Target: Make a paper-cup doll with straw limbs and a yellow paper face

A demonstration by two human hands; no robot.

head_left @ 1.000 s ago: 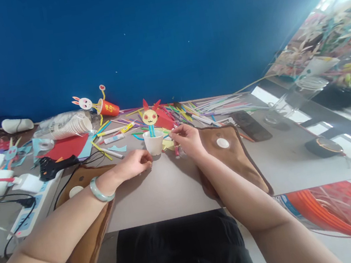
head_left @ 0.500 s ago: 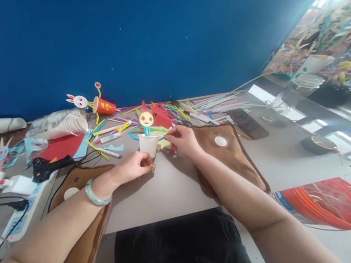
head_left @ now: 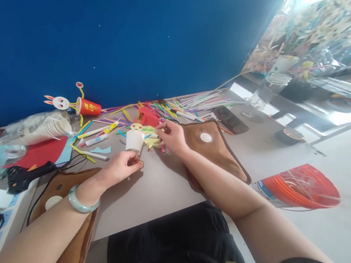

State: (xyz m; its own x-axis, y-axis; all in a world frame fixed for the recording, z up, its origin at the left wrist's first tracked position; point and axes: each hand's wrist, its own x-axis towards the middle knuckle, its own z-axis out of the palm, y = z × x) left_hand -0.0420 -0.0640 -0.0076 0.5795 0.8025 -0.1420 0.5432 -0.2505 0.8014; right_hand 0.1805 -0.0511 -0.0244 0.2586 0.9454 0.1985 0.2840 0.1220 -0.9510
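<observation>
A white paper cup (head_left: 135, 141) stands tilted on the table, with a round yellow paper face (head_left: 136, 127) showing just above its rim. Short blue straw pieces stick out at both sides. My left hand (head_left: 122, 169) is closed beside the cup's base, thumb and forefinger together; whatever lies between them is too small to make out. To the right of the cup, my right hand (head_left: 173, 137) pinches at the outer end of the right-hand blue straw (head_left: 148, 136). Yellow paper cut-outs (head_left: 153, 141) lie behind its fingertips.
Straws (head_left: 202, 99) and markers litter the back. At left are a glue gun (head_left: 26, 176), stacked paper cups (head_left: 46, 128) and a power strip (head_left: 12, 219). A red cup figure (head_left: 89, 106) rests by the wall. Brown cushions (head_left: 214, 156) flank the workspace; an orange bucket (head_left: 304, 189) stands right.
The cup has tipped, and the yellow face has dropped from high above the rim to just over it; its red pointed top no longer shows clearly. The whole view has shifted, moving things leftward.
</observation>
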